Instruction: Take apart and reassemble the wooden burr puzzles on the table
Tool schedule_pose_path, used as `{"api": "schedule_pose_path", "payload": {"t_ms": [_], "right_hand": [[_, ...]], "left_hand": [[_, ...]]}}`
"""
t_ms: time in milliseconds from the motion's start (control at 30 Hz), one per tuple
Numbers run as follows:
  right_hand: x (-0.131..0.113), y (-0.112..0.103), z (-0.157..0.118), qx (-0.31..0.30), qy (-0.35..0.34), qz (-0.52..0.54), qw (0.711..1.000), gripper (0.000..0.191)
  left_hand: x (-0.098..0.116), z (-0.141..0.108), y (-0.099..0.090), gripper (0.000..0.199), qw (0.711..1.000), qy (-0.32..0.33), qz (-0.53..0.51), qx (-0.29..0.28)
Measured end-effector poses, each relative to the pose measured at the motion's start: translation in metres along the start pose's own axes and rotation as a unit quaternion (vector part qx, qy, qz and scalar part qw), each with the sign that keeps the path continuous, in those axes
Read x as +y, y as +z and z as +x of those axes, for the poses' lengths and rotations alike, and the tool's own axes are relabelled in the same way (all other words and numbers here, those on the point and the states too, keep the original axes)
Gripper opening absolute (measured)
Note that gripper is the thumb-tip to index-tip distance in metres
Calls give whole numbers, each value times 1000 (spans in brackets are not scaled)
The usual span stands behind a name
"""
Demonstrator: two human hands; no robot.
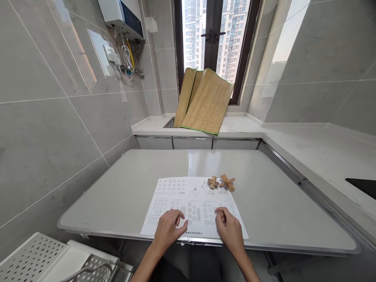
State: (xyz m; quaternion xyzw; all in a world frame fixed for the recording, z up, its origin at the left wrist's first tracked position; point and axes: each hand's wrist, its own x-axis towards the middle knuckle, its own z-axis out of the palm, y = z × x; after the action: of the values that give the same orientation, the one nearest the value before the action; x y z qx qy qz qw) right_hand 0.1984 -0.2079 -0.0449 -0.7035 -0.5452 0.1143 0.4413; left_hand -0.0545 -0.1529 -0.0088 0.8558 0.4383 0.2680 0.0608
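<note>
A large white printed sheet [192, 199] lies flat on the table, covered with small diagrams and text. My left hand [170, 227] rests over its lower left part, thumb apart from the bent fingers, holding nothing. Over the lower right part is my right hand [229, 231], its fingers loosely curled and slightly apart, with nothing visible in them. Two wooden interlocking burr puzzles sit at the sheet's upper right: a compact one [213, 182] and, beside it, a wider one [227, 183] with pieces sticking out at angles. Neither hand touches them.
The pale folding table [282, 203] has a seam down its middle. Behind it, a bamboo mat [210, 103] leans against the window on a white counter [317, 152]. A perforated white rack [35, 254] stands at lower left. A water heater [123, 19] hangs on the left wall.
</note>
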Motion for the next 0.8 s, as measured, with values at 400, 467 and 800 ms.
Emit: {"api": "schedule_pose_path", "payload": {"t_ms": [400,467,800], "right_hand": [[-1,-3,-6,-6,17,4,1000,36],[0,-2,-6,-4,15,6,1000,37],[-1,-1,-4,0,25,21,999,40]], "left_hand": [[1,2,-3,17,998,-26,-49,2],[0,2,-3,17,998,-38,-59,3],[-2,2,-1,17,995,-64,-78,15]]}}
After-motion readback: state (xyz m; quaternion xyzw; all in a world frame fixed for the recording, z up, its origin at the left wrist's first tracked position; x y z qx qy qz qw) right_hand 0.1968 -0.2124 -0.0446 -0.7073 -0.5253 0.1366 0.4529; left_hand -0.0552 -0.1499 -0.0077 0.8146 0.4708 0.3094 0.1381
